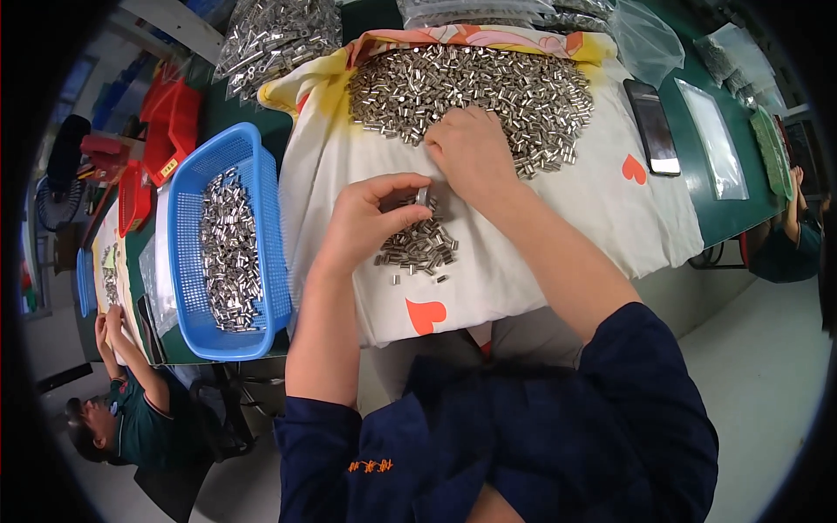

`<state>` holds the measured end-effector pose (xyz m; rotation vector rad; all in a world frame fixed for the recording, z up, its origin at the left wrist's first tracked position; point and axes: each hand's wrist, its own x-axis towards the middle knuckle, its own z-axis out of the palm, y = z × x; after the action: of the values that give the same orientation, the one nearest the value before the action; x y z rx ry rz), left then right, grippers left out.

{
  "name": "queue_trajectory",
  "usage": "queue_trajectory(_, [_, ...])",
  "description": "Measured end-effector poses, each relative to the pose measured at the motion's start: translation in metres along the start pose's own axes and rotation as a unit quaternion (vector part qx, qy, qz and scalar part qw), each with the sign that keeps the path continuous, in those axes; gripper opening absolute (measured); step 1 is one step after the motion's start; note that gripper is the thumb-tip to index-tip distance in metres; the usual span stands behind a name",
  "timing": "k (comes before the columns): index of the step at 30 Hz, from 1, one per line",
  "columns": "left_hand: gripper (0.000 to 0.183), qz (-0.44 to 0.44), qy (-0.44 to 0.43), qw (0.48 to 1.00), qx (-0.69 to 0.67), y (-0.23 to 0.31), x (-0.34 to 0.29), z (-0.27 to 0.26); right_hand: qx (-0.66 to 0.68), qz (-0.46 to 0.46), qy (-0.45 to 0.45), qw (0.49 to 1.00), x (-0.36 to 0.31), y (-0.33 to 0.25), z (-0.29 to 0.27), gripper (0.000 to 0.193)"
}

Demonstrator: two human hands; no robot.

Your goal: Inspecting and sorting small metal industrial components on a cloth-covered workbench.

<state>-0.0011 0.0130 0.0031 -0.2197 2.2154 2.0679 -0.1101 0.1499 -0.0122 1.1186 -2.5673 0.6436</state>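
My left hand (375,213) pinches a small silvery metal piece (423,196) between thumb and forefinger, over a small heap of short metal cylinders (420,248) on the white cloth. Past it, my right hand (469,150) reaches to the near edge of a large pile of the same short cylinders (532,100). Its fingers are bent together and point down; whatever is between the fingertips is hidden. A couple of loose cylinders lie just below the small heap.
On the left stands a blue plastic basket (274,261) holding more cylinders. The white cloth (514,261) covers the green table. A phone (652,126) and a flat clear bag (711,139) lie right; bagged metal parts (279,44) sit behind. Other people work at both sides.
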Motion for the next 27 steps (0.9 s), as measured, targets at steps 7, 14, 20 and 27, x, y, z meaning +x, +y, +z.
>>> queue_trajectory(7, [0.03,0.004,-0.019,0.999,-0.045,-0.003,0.0,-0.004,0.021,-0.003,-0.058,0.998,-0.001,-0.001,-0.007,0.01])
queue_trajectory(14, [0.031,0.033,0.03,0.989,-0.139,-0.005,0.007,-0.006,0.053,-0.015,-0.083,0.995,-0.006,0.002,-0.009,0.009])
queue_trajectory(20, [0.032,0.035,0.075,0.975,-0.205,-0.01,0.007,-0.011,0.27,0.059,-0.052,0.96,-0.004,-0.014,-0.028,0.008])
queue_trajectory(27, [0.033,0.009,0.069,0.982,-0.178,-0.014,0.005,-0.014,0.411,0.114,-0.131,0.895,-0.006,-0.022,-0.032,0.011])
